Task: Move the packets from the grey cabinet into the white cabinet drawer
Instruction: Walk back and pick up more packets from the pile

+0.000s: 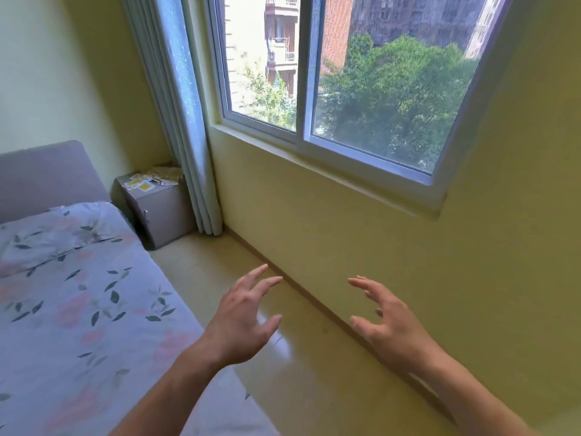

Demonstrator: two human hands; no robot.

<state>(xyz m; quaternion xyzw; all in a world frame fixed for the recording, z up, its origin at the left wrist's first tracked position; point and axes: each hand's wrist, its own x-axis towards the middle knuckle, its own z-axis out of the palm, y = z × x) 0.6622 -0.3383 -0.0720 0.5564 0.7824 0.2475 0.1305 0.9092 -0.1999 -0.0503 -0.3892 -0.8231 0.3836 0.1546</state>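
Note:
A small grey cabinet [162, 212] stands in the far corner between the bed and the curtain. Several packets [147, 181], white and yellow, lie scattered on its top. My left hand [243, 322] is held out in front of me over the floor, fingers apart and empty. My right hand [385, 322] is held out beside it near the wall, also empty with fingers spread. Both hands are far from the cabinet. No white cabinet is in view.
A bed [72, 309] with a floral cover fills the left side, its grey headboard [47, 174] against the far wall. A pale curtain [185, 127] hangs by the window [330, 73]. A strip of glossy floor [217, 262] runs between bed and wall.

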